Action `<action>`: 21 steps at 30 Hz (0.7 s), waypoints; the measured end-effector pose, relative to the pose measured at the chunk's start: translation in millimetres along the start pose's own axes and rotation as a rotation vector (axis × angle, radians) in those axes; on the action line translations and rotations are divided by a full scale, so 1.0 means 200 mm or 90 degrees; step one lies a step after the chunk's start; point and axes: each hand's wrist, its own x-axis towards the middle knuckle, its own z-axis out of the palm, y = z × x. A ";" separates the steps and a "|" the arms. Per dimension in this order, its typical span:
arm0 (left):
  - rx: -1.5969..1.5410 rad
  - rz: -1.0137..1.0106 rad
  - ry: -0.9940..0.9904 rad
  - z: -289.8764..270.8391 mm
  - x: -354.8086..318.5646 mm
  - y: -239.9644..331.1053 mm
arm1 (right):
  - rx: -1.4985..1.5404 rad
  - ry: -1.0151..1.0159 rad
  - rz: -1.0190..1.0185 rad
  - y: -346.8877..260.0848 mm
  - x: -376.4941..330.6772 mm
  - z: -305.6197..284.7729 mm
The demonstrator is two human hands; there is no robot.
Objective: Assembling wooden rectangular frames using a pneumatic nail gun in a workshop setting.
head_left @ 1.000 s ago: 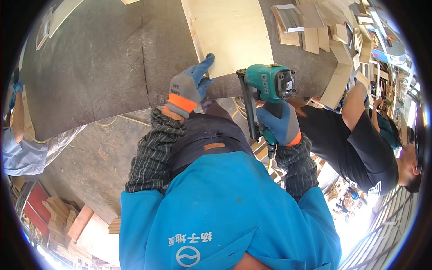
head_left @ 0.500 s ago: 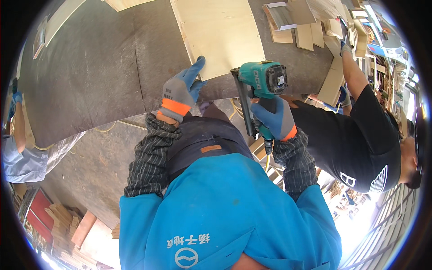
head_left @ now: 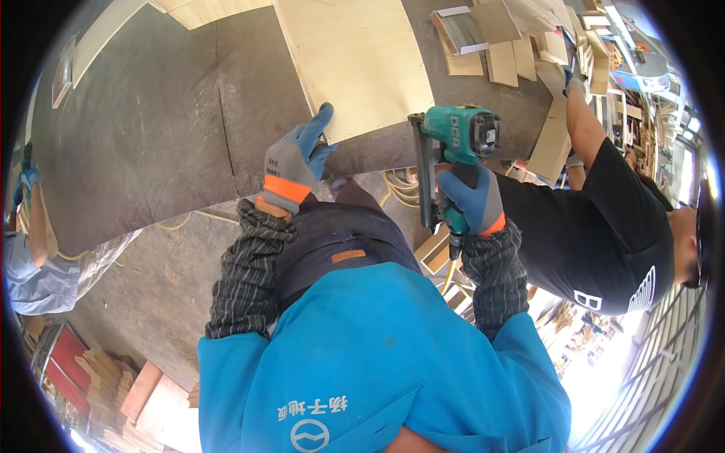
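My right hand point(head_left: 476, 198), in a blue and grey glove, is wrapped around the grip of a teal and black nail gun point(head_left: 458, 134). The tool is held above the near edge of the table, by the near right corner of a pale plywood panel point(head_left: 361, 64). A yellow hose runs down from its handle. My left hand point(head_left: 297, 155), gloved alike, is at the panel's near left corner. Its fingers are stretched and apart, with the thumb side by the near edge; part of the fingertips is hidden.
The panel lies on a dark table point(head_left: 143, 121). Wood pieces point(head_left: 502, 60) are piled at the far right. A co-worker in a black shirt point(head_left: 581, 226) works close on my right; another person's arm point(head_left: 36, 219) is at the far left. A coiled hose point(head_left: 400, 186) hangs below the table edge.
The nail gun in my right hand has shifted right, away from the panel's near edge. My left hand stays at the panel's corner. The whole view has shifted slightly.
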 end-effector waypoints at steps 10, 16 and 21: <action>-0.033 -0.033 0.018 0.01 -0.01 -0.01 | -0.003 0.024 -0.044 -0.03 0.01 -0.02; 0.020 -0.012 0.041 0.00 0.00 0.04 | -0.008 0.101 -0.120 0.05 0.09 -0.30; -0.312 -0.244 -0.026 -0.06 -0.10 0.11 | -0.671 0.308 -0.116 0.29 0.68 -0.52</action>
